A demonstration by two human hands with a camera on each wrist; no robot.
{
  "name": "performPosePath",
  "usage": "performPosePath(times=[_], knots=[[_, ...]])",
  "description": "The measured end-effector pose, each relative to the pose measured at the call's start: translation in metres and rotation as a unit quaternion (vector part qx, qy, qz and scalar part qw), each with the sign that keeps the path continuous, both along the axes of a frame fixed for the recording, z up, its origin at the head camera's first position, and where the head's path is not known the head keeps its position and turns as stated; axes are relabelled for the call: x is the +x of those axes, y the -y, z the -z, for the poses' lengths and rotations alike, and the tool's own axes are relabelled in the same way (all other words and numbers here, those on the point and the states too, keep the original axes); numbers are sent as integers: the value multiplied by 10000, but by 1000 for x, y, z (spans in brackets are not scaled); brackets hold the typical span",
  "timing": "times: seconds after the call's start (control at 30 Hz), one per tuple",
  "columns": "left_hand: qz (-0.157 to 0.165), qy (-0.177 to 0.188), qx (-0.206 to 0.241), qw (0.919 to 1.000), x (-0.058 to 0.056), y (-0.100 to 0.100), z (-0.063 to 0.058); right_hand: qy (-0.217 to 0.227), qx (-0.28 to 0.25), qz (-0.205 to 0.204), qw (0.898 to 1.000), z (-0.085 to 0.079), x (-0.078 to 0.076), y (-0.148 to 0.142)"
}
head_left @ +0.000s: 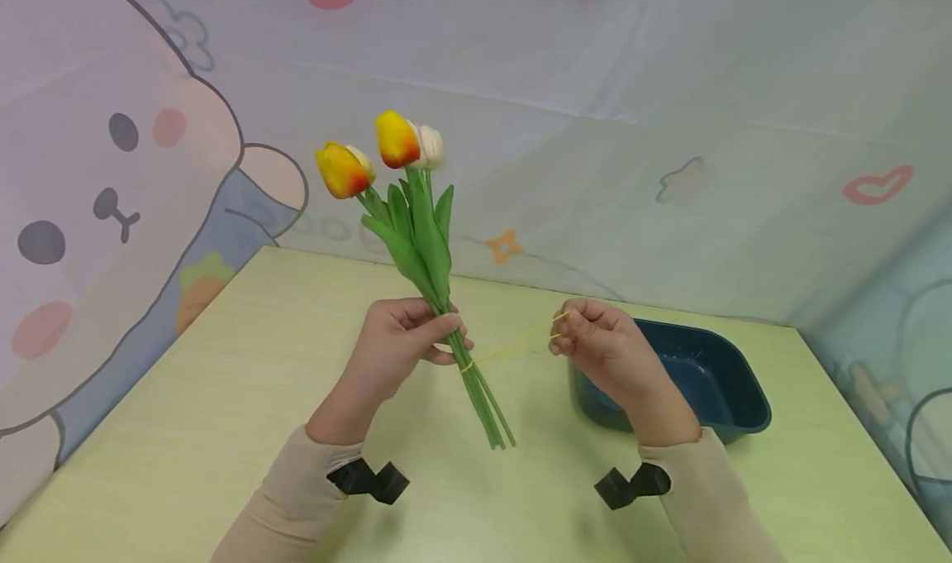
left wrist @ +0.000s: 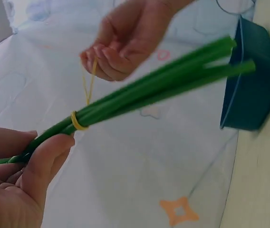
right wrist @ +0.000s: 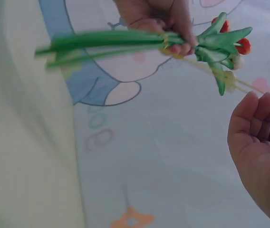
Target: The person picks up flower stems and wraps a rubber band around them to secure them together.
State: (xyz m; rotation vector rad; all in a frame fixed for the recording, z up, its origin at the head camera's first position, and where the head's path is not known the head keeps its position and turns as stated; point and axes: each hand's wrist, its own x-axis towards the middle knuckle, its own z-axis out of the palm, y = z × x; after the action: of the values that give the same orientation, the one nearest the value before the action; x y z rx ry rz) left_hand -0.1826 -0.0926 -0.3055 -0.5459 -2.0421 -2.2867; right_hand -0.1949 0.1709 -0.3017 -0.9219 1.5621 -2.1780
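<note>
My left hand (head_left: 405,340) grips a bunch of artificial tulips (head_left: 426,240) by the stems, thumb across the front. The blooms are yellow-orange and white, leaning up and to the left; the stem ends (left wrist: 220,59) hang free over the table. Just below the fingers a yellow rubber band (left wrist: 79,120) is looped round the stems. Its free part stretches in two thin strands to my right hand (head_left: 602,344), whose fingertips pinch it. In the right wrist view the curled right fingers (right wrist: 263,114) draw the band away from the tulips.
A dark blue plastic basin (head_left: 732,381) stands on the pale wooden table (head_left: 521,505), behind and beside the right hand. A printed cloth backdrop (head_left: 558,133) with a cartoon bear rises along the table's back edge. Each wrist wears a small black camera (head_left: 372,480).
</note>
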Motion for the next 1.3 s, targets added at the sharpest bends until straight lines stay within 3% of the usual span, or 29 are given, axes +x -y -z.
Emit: performPosePath(times=[0.1,0.23,0.33,0.43,0.6,0.73,0.9,1.07,1.17,1.3], knots=[[-604,-465,-373,9964,0,-4,3,-246,109,479,9985,-9,15,5],[-1353,-1321,-428,9810,1,-8,7,-624,-27,742,9953,-10,39,24],[-1786,-1668,-4,9697,2,-10,8,-658,-94,660,9956,-1,56,45],[-1943,-1650,778,9638,2,-10,7,-367,80,523,9979,16,69,65],[-1681,-1226,2220,9526,3,-9,2,172,406,120,9990,49,77,88],[-1413,-570,2886,9453,6,-8,-4,234,455,-180,9985,68,73,95],[-1148,213,3169,9412,9,-7,-10,-657,546,-151,9962,82,59,93],[-717,853,3235,9396,9,-6,-10,-1417,1366,320,9799,90,41,84],[-355,1166,3194,9397,8,-5,-10,-1382,1730,468,9741,93,28,73],[43,1326,3024,9439,8,-4,-9,-486,1388,409,9883,88,13,57]])
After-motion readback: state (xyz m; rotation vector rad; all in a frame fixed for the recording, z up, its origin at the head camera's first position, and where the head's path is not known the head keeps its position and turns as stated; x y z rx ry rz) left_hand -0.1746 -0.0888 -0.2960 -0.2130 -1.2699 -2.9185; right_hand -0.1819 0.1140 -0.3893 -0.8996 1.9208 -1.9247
